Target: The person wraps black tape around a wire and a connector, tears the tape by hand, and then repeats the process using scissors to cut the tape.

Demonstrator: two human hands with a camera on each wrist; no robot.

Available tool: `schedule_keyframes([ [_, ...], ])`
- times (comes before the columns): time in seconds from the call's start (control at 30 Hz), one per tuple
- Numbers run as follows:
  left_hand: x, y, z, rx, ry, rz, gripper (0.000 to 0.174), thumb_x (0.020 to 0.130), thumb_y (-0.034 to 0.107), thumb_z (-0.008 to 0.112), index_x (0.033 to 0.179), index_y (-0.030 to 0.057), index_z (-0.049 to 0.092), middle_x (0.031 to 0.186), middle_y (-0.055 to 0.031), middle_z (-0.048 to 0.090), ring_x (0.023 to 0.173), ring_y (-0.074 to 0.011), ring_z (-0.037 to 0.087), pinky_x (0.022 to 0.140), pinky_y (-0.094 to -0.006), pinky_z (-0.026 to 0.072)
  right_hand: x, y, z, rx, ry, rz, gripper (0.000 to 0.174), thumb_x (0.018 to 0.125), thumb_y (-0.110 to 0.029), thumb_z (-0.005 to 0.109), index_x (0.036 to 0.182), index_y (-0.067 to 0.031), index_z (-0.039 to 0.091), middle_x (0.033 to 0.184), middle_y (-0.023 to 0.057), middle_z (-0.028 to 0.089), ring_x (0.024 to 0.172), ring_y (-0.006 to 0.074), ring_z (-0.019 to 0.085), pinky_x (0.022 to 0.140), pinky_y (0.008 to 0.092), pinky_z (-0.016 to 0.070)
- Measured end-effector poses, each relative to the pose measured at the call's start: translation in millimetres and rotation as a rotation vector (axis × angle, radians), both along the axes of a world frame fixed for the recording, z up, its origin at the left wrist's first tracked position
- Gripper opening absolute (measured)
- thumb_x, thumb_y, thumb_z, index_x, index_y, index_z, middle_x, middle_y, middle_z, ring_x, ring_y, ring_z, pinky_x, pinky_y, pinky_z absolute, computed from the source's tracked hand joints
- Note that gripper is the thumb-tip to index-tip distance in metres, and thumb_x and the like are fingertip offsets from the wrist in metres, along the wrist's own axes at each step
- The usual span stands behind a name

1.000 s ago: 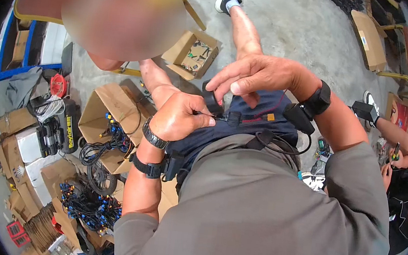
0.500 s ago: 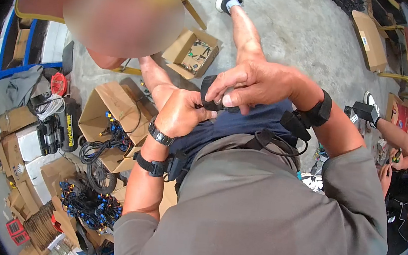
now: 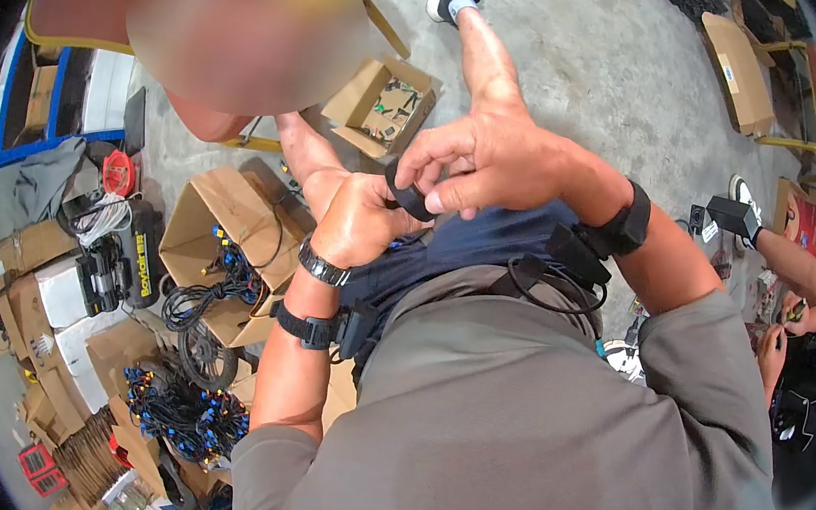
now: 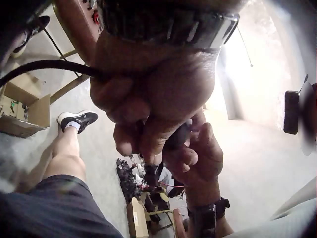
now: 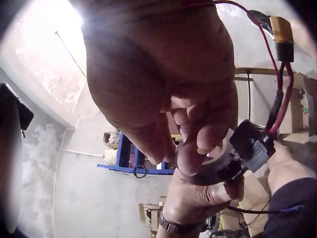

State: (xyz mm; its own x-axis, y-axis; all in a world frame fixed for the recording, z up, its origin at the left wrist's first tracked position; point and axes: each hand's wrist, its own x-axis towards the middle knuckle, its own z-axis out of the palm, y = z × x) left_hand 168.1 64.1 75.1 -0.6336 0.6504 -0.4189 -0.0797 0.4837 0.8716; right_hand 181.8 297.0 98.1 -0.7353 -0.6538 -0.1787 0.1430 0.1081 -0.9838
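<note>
My right hand [image 3: 489, 164] holds a roll of black tape [image 3: 403, 192], with its fingers curled over the ring. Close against it, my left hand [image 3: 356, 227] pinches a black cable, its thumb and fingertips right at the roll. In the right wrist view, a black block-shaped part [image 5: 253, 145] sits beside the tape. Red and black wires run up from it to a yellow connector [image 5: 281, 30]. A length of black cable [image 4: 49, 65] leads away from the left hand in the left wrist view. My fingers hide most of the wrapped spot.
An open carton of small parts [image 3: 384, 111] stands on the floor ahead. To the left are a carton of cables [image 3: 230, 225], a heap of black and blue cables [image 3: 183, 416] and a black cylinder [image 3: 140, 260]. Another person [image 3: 811, 341] works at the right.
The right hand has come down and left with the tape roll, closing its fingers on it, and now meets the left hand. The yellow connector has gone from the head view.
</note>
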Motion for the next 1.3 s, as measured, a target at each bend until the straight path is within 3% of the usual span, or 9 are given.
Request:
schedule_keyframes([
  [0.07,-5.6,2.9,14.8,-0.168,0.038,-0.059,0.013,0.079,-0.006,0.07,0.092,-0.004,0.072,0.075,-0.0002,0.067,0.07,-0.0063,0.059,0.06,-0.0237,0.0482,4.1,-1.5,7.2,-0.025,-0.002,-0.019,0.038,0.086,-0.013,0.068,0.124,-0.0088,0.063,0.078,0.0026,0.065,0.063,0.0124,0.061,0.06,0.0273,0.0501],
  [0.3,-3.4,2.4,-14.7,0.12,0.009,0.213,0.029,0.083,-0.008,0.058,0.107,-0.0018,0.071,0.077,0.0018,0.064,0.066,-0.0048,0.056,0.057,-0.0218,0.0455,24.3,-12.0,8.0,0.031,0.351,-0.168,0.058,0.078,-0.002,0.072,0.134,-0.0085,0.057,0.081,0.0003,0.055,0.059,0.0067,0.046,0.057,0.0237,0.0409],
  [0.4,-4.8,0.6,-15.9,0.112,0.005,0.302,0.039,0.085,-0.009,0.055,0.122,-0.0018,0.065,0.076,0.0017,0.062,0.062,-0.0058,0.055,0.055,-0.0219,0.0453,29.7,-18.7,8.3,0.028,0.368,-0.291,0.061,0.075,0.003,0.072,0.133,-0.0051,0.056,0.081,0.0001,0.055,0.059,0.0069,0.047,0.057,0.0232,0.0406],
  [0.47,-2.8,0.2,-8.9,0.156,-0.102,0.407,0.038,0.087,-0.007,0.056,0.123,-0.0024,0.064,0.077,0.0,0.063,0.062,-0.0071,0.057,0.053,-0.0222,0.046,33.9,-15.3,8.7,0.051,0.368,-0.304,0.07,0.075,0.004,0.07,0.14,-0.0108,0.049,0.087,0.0042,0.057,0.066,0.0153,0.057,0.062,0.0301,0.0482],
  [0.73,-2.5,-14.1,-5.1,0.516,-0.227,0.562,0.033,0.087,-0.005,0.067,0.12,-0.0018,0.065,0.09,-0.003,0.068,0.064,-0.007,0.06,0.053,-0.0201,0.0483,43.4,-15.0,-9.8,0.078,0.415,-0.338,0.068,0.074,0.007,0.072,0.135,-0.0064,0.047,0.096,0.0056,0.066,0.06,0.0151,0.063,0.055,0.0282,0.0511],
  [0.93,1.6,-16.9,-5.4,0.476,-0.128,0.571,0.034,0.083,-0.007,0.071,0.117,-0.0006,0.067,0.088,-0.0007,0.067,0.064,-0.0053,0.057,0.055,-0.0191,0.048,39.1,-12.7,-19.3,0.075,0.358,-0.257,0.061,0.083,-0.005,0.075,0.137,-0.003,0.046,0.103,0.0064,0.063,0.083,0.0124,0.062,0.074,0.0275,0.0511],
  [1.03,6.6,-14.2,-4.8,0.502,-0.136,0.589,0.034,0.082,-0.007,0.071,0.115,-0.0005,0.068,0.086,0.0004,0.065,0.063,-0.0045,0.056,0.055,-0.0192,0.0475,40.8,-16.3,-39.5,-0.282,-0.06,-0.36,0.056,0.089,-0.015,0.073,0.136,-0.0021,0.047,0.108,0.0061,0.059,0.096,0.0123,0.057,0.083,0.0276,0.0481],
  [1.2,12.9,-4.2,-8.0,0.464,-0.094,0.573,0.032,0.083,-0.009,0.069,0.114,-0.0007,0.068,0.085,0.001,0.062,0.063,-0.0038,0.054,0.054,-0.0196,0.0472,29.5,-28.9,-66.3,-0.091,0.154,-0.442,0.034,0.095,-0.021,0.063,0.121,-0.0002,0.062,0.104,0.0014,0.06,0.092,0.0088,0.054,0.078,0.0245,0.0455],
  [1.3,15.8,-3.5,-10.3,0.461,-0.124,0.565,0.032,0.083,-0.009,0.069,0.113,-0.0008,0.069,0.085,0.0019,0.06,0.065,-0.0033,0.053,0.056,-0.0194,0.0458,28.2,-32.2,-37.2,-0.255,-0.285,-0.417,0.03,0.093,-0.015,0.061,0.119,-0.0012,0.064,0.097,-0.0022,0.062,0.086,0.0069,0.054,0.074,0.023,0.0439],
])
